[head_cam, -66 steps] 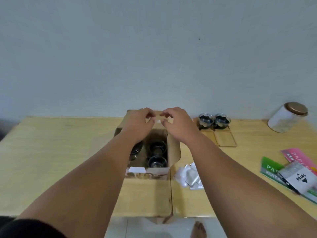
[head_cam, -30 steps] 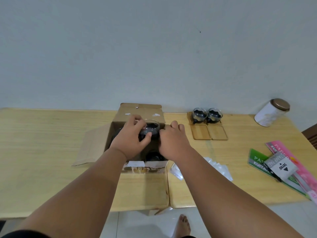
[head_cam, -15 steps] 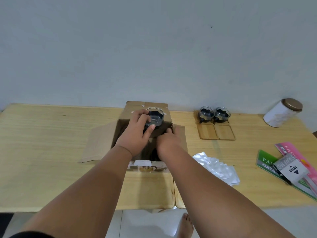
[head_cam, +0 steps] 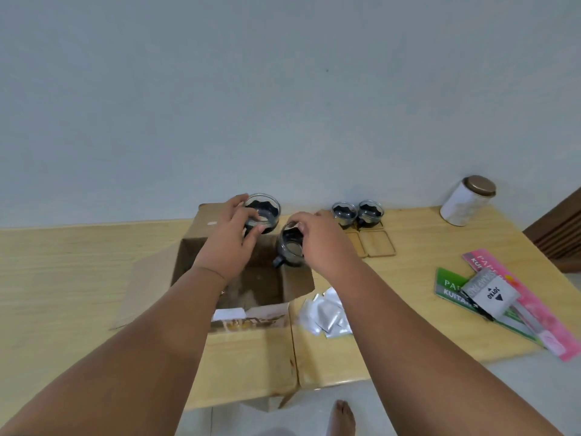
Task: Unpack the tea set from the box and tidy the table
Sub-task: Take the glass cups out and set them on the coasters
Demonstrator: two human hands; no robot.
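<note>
Pale wood runs under your arms, a table set against a plain grey-white wall, with light floor tile and a bare foot showing at its near edge. Just right of the box's near corner lies a heap of silvery plastic wrappers, and further right a fan of green and pink paper packets. Between your forearms stands the cardboard box, flaps spread, its brown floor showing. Above its far half your left hand is closed around a glass cup with dark packing inside, held upright. Your right hand grips a second glass cup, fingers curled over its rim, the cup tilted with its dark handle pointing down and left. Beyond your right hand, two more cups stand on wooden coasters; a white canister with a brown lid stands at the far right.
</note>
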